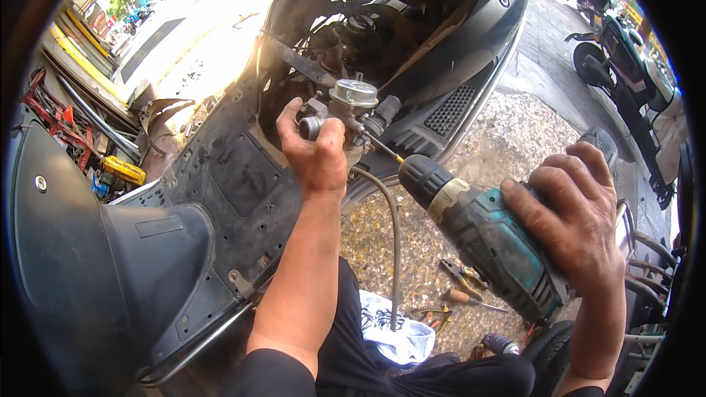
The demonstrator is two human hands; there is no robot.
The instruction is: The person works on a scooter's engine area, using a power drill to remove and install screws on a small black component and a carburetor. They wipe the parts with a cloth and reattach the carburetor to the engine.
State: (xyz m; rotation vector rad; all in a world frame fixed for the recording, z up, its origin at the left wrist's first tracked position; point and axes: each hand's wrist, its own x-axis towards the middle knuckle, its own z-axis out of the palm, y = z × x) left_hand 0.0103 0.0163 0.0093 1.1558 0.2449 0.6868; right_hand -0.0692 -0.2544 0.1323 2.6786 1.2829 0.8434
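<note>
My left hand [321, 158] grips a metal carburetor [356, 94] with a round silver cap, holding it above the dark scooter's footboard [239, 195]. The thumb and fingers wrap around its lower body, hiding part of it. In my right hand [566, 209] is a teal and black cordless drill [482, 224], pointed up and to the left. Its long thin bit [384, 147] reaches the carburetor's right side; the exact contact is too small to make out. A brownish rubber hose [396, 231] curves down from beneath the carburetor.
The scooter's open body cavity [412, 37] lies beyond my hands. Pliers [460, 277] and a wooden-handled screwdriver [465, 298] rest on the speckled ground, near a spray can [500, 343]. A yellow tool [123, 170] sits among clutter at left. Another scooter [625, 73] is parked far right.
</note>
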